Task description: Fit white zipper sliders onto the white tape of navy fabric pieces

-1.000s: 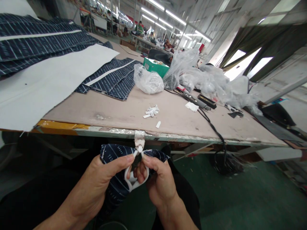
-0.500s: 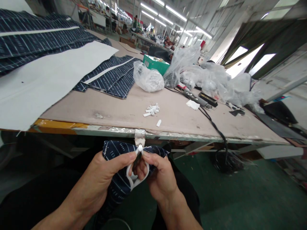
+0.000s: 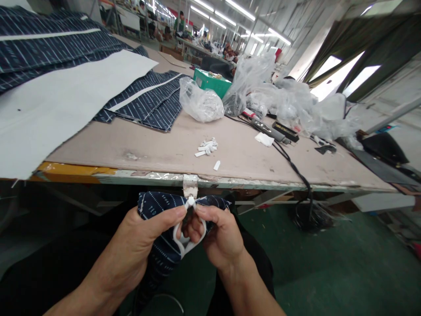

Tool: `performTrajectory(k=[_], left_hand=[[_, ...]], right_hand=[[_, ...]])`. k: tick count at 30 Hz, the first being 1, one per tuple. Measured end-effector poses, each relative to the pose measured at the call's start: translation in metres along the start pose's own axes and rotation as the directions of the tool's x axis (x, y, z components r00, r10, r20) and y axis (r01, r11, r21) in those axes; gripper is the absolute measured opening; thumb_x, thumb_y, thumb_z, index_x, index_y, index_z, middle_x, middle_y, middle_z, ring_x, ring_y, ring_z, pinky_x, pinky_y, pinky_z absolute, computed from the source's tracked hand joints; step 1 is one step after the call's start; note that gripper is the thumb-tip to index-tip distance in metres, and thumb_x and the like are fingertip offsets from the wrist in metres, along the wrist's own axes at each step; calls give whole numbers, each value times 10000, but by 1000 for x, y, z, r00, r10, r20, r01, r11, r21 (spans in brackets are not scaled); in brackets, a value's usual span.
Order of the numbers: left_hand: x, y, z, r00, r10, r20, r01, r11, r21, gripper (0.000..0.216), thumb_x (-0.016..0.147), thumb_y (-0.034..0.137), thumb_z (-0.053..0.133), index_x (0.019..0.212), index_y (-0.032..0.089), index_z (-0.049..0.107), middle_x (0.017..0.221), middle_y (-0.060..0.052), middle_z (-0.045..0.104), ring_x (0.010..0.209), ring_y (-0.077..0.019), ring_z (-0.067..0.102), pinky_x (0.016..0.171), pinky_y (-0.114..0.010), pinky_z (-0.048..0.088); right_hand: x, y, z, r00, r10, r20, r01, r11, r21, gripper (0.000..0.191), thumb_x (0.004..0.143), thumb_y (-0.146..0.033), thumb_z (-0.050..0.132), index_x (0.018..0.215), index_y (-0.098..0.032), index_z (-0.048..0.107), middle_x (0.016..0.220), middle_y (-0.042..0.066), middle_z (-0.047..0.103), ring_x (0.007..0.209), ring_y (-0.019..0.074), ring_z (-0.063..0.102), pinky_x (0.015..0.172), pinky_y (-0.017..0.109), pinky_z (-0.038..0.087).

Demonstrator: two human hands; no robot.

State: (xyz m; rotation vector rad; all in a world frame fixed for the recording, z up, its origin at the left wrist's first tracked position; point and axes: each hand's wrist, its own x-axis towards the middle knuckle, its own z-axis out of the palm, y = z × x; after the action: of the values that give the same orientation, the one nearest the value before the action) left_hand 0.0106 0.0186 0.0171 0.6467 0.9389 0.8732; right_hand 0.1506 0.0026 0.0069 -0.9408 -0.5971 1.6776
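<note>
My left hand (image 3: 144, 237) pinches one side of a navy printed fabric piece (image 3: 161, 205), thumb on top. On the other side, my right hand (image 3: 222, 235) grips the same piece between thumb and fingers. White edging that looks like zipper tape (image 3: 189, 249) bows apart into a loop between the hands, and curled fingertips show through it. Both white edges converge at a small white piece (image 3: 191, 201), too small to name surely, at the tip of a metal bracket (image 3: 190, 185) on the table edge. The fabric's lower part hangs down, partly hidden by my left hand.
Small white tabs (image 3: 206, 147) lie on the table (image 3: 158, 151) beyond the bracket. Stacked navy fabric (image 3: 144, 103) and a white sheet (image 3: 72, 94) are at left. Plastic bags (image 3: 202, 103), a green box (image 3: 212, 83), a grey corded tool (image 3: 268, 131) and its cable (image 3: 292, 169) lie right of them.
The view has shifted slightly, so the table and the things on it sit a little higher and further left. The white loop between my hands is slightly wider.
</note>
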Motion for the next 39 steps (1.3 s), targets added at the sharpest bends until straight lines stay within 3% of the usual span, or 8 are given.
performTrajectory(k=[5, 16, 26, 33, 39], left_hand=[[-1, 2, 0, 999, 21, 29, -21, 1000, -7, 328, 697, 351, 879, 481, 183, 698, 555, -23, 737, 557, -167, 662, 590, -236, 570], [-3, 1, 2, 998, 24, 61, -19, 997, -76, 219, 689, 339, 910, 579, 199, 783, 572, -9, 769, 541, -161, 680, 563, -223, 566], [0, -6, 3, 988, 127, -83, -119, 989, 92, 309, 678, 419, 912, 522, 239, 715, 532, 35, 715, 521, -152, 650, 552, -214, 562], [2, -11, 4, 975, 170, -144, -153, 981, 122, 303, 674, 454, 918, 587, 232, 731, 575, 49, 744, 556, -148, 665, 590, -211, 566], [3, -6, 6, 988, 66, -136, -64, 998, 23, 293, 602, 447, 959, 659, 215, 789, 609, 4, 789, 564, -164, 688, 580, -227, 582]], right_hand=[[1, 0, 0, 1000, 0, -19, 0, 1000, 3, 347, 637, -382, 730, 412, -206, 533, 408, -38, 443, 395, 111, 405, 499, 286, 325], [1, 4, 1, 997, -34, -66, 34, 999, 6, 322, 639, -369, 753, 431, -205, 572, 425, -24, 484, 438, 129, 430, 476, 287, 319], [3, 4, 2, 991, -106, -85, 104, 994, -20, 301, 685, -328, 738, 458, -190, 598, 445, -8, 542, 433, 119, 440, 470, 262, 342], [5, 3, 4, 984, -166, -67, 164, 986, -31, 276, 719, -313, 748, 509, -176, 632, 475, -1, 591, 444, 119, 481, 458, 243, 382], [6, 5, 0, 979, -164, -123, 160, 986, -43, 243, 691, -324, 797, 549, -169, 674, 476, -19, 585, 436, 103, 477, 453, 221, 411]])
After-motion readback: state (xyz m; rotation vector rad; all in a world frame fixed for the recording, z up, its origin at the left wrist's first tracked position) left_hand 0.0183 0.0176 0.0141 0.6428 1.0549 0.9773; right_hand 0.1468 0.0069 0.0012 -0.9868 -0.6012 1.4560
